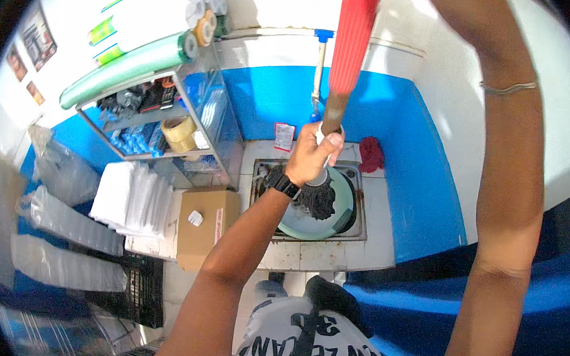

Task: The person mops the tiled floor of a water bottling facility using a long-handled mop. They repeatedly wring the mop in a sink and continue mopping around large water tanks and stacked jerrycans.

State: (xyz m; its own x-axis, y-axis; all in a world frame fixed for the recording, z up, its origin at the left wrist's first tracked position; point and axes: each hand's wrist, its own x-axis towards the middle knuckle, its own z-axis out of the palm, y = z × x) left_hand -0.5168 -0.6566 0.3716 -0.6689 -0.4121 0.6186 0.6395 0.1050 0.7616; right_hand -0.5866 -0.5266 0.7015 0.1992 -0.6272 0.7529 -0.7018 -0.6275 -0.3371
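My left hand (pixel 310 157), with a black watch on its wrist, is wrapped around the lower pole of a mop. The mop's upper handle (pixel 352 40) has a ribbed red grip and runs out at the top of the view. Below my hand, the dark grey string mop head (pixel 321 202) sits in a pale green plastic basin (pixel 349 192) holding cloudy liquid. This basin rests in a metal sink (pixel 361 226) set in a tiled counter. My right forearm (pixel 509 174) reaches up along the right side, and its hand is out of view.
A cardboard box (pixel 199 216) and stacked white packs (pixel 131 196) occupy the counter's left, beside a glass display cabinet (pixel 226 141). Behind the sink are a crumpled red cloth (pixel 371 154), a printed packet (pixel 284 136) and a water pipe (pixel 319 68). Blue-and-white walls enclose the corner.
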